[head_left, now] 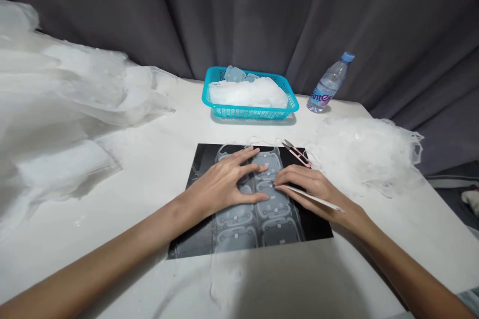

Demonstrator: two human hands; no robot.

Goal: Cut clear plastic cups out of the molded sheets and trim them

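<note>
My left hand (228, 179) lies flat with fingers spread on a translucent plastic sheet of moulded pieces (258, 219). The sheet rests on a black mat (204, 164) at the middle of the white table (149, 169). My right hand (312, 187) sits just to the right, fingers closed on a thin white stick-like tool (314, 198) whose tip touches the sheet. Small pink-handled snips (297, 153) lie on the table just beyond my right hand.
A turquoise basket (250, 109) with white material stands at the back centre. A plastic water bottle (330, 83) stands at the back right. Heaps of white tulle lie at the left (63, 109) and right (362, 152). A dark curtain hangs behind.
</note>
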